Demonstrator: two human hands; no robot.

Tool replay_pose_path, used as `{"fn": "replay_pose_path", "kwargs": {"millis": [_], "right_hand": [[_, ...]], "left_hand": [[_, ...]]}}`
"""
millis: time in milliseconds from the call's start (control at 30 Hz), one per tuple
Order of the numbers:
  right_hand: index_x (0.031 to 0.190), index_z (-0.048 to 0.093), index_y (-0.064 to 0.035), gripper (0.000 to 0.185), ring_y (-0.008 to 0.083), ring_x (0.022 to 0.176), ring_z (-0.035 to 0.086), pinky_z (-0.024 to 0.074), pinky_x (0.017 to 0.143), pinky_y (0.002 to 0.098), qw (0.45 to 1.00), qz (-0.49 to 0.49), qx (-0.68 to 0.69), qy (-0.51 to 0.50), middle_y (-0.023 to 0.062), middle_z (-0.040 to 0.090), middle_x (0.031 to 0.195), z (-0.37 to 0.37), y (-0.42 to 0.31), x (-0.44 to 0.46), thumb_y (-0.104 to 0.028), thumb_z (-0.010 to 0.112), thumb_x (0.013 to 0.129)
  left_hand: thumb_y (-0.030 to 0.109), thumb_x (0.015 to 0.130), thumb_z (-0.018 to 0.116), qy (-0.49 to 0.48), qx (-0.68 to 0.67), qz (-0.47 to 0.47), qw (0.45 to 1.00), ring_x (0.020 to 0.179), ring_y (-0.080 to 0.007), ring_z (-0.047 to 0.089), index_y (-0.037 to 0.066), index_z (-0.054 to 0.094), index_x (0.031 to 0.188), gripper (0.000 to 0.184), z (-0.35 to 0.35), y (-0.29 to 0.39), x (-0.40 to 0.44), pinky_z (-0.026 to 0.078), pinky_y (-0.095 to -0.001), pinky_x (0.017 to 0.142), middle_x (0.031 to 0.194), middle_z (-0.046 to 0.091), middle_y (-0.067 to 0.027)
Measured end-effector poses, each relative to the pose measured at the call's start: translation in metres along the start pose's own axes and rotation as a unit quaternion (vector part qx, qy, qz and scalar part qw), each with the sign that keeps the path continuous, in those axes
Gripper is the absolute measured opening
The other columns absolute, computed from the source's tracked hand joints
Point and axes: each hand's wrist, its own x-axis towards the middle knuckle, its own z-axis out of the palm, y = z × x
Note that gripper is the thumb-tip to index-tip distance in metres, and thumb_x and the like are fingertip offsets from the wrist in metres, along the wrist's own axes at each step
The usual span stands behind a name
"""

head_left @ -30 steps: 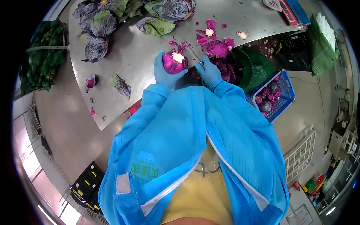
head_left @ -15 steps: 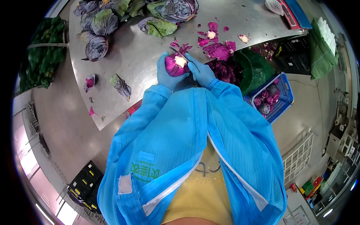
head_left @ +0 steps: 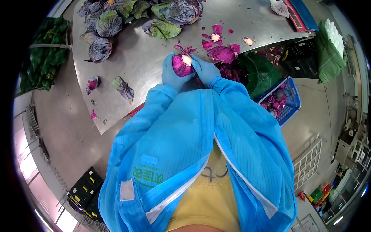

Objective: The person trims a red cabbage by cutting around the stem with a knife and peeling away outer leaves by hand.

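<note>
A peeled red cabbage (head_left: 180, 68), bright purple with a pale cut stem (head_left: 187, 60), is gripped in my blue-gloved left hand (head_left: 170, 74), whose fingers curl around its left side and underside. My right hand (head_left: 208, 72), also gloved in blue, is closed against the cabbage's right side by the stem. Half a second ago a thin knife blade showed at this hand; now the knife is almost wholly hidden. Purple leaf scraps (head_left: 188, 49) lie on the metal table (head_left: 147, 62) just beyond the cabbage.
Unpeeled red cabbages (head_left: 109, 23) are heaped at the table's far left. Loose purple leaves (head_left: 224, 53) lie to the right. Beside the table are a green bag (head_left: 259, 73) and a blue basket (head_left: 291, 104) holding peeled cabbages. Black crates (head_left: 301, 58) stand beyond.
The cabbage has turned slightly in my hands, and its cut stem sits a little higher. The knife blade that lay across the stem no longer shows clearly.
</note>
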Motion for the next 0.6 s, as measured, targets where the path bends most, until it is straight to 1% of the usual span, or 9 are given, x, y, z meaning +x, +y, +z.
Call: {"fn": "replay_pose_path", "kwargs": {"millis": [133, 200, 233, 300, 367, 467, 533, 600], "right_hand": [[0.135, 0.040, -0.0276, 0.051, 0.0383, 0.099, 0.057, 0.0449, 0.087, 0.0468, 1.000, -0.014, 0.024, 0.013, 0.0189, 0.059, 0.112, 0.003, 0.007, 0.005, -0.053, 0.029, 0.092], [0.134, 0.042, -0.0261, 0.052, 0.0374, 0.103, 0.056, 0.0436, 0.090, 0.0447, 0.996, 0.008, 0.085, -0.004, 0.0182, 0.058, 0.115, 0.002, 0.009, 0.009, -0.054, 0.028, 0.092], [0.134, 0.042, -0.0261, 0.052, 0.0374, 0.103, 0.056, 0.0436, 0.090, 0.0447, 0.996, 0.007, 0.086, -0.001, 0.0182, 0.058, 0.115, 0.001, 0.010, 0.009, -0.054, 0.028, 0.092], [0.132, 0.044, -0.0260, 0.052, 0.0361, 0.105, 0.055, 0.0432, 0.091, 0.0428, 1.000, -0.005, 0.022, 0.021, 0.0165, 0.057, 0.118, -0.002, 0.008, 0.010, -0.054, 0.028, 0.092], [0.131, 0.046, -0.0256, 0.052, 0.0356, 0.105, 0.056, 0.0434, 0.091, 0.0427, 0.999, -0.003, 0.028, 0.017, 0.0159, 0.057, 0.117, -0.009, 0.005, 0.009, -0.054, 0.028, 0.092], [0.128, 0.049, -0.0243, 0.051, 0.0347, 0.104, 0.056, 0.0436, 0.090, 0.0430, 0.999, 0.005, 0.039, 0.019, 0.0147, 0.058, 0.117, -0.010, 0.004, 0.009, -0.053, 0.028, 0.091], [0.126, 0.051, -0.0235, 0.051, 0.0344, 0.104, 0.056, 0.0435, 0.089, 0.0434, 0.999, 0.011, 0.045, 0.025, 0.0142, 0.058, 0.117, -0.010, 0.003, 0.008, -0.053, 0.028, 0.091], [0.125, 0.052, -0.0227, 0.051, 0.0350, 0.105, 0.055, 0.0430, 0.090, 0.0439, 0.999, 0.021, 0.032, 0.015, 0.0134, 0.058, 0.117, -0.014, 0.003, 0.010, -0.053, 0.028, 0.091]], "left_hand": [[0.040, 0.050, 0.086, -0.011, 0.013, -0.003, 1.000, 0.113, -0.0320, 0.047, 0.003, 0.034, 0.131, 0.103, -0.001, 0.009, 0.005, 0.041, -0.0378, 0.097, 0.124, 0.043, -0.0172], [0.040, 0.050, 0.086, -0.016, 0.022, -0.005, 1.000, 0.113, -0.0323, 0.047, 0.004, 0.034, 0.132, 0.103, -0.002, 0.013, 0.008, 0.041, -0.0381, 0.097, 0.124, 0.043, -0.0171], [0.040, 0.050, 0.086, -0.021, 0.031, -0.012, 0.999, 0.113, -0.0326, 0.047, 0.005, 0.034, 0.132, 0.103, -0.002, 0.014, 0.009, 0.041, -0.0384, 0.096, 0.124, 0.043, -0.0170], [0.040, 0.050, 0.086, -0.020, 0.036, -0.005, 0.999, 0.112, -0.0328, 0.047, 0.005, 0.034, 0.132, 0.103, 0.000, 0.015, 0.011, 0.041, -0.0386, 0.096, 0.124, 0.043, -0.0170], [0.040, 0.049, 0.086, -0.022, 0.041, 0.000, 0.999, 0.112, -0.0329, 0.048, 0.005, 0.034, 0.132, 0.103, 0.000, 0.015, 0.011, 0.041, -0.0388, 0.096, 0.124, 0.043, -0.0170], [0.039, 0.049, 0.086, -0.036, 0.029, -0.018, 0.999, 0.112, -0.0329, 0.048, 0.005, 0.035, 0.131, 0.103, -0.002, 0.021, 0.012, 0.042, -0.0389, 0.096, 0.124, 0.044, -0.0172], [0.038, 0.049, 0.086, -0.015, 0.037, -0.008, 0.999, 0.112, -0.0329, 0.048, 0.004, 0.036, 0.130, 0.101, 0.001, 0.021, 0.010, 0.042, -0.0389, 0.096, 0.123, 0.044, -0.0177], [0.037, 0.049, 0.086, -0.018, 0.033, -0.007, 0.999, 0.112, -0.0334, 0.048, 0.004, 0.036, 0.130, 0.101, 0.002, 0.018, 0.010, 0.042, -0.0391, 0.096, 0.123, 0.044, -0.0178]]}}
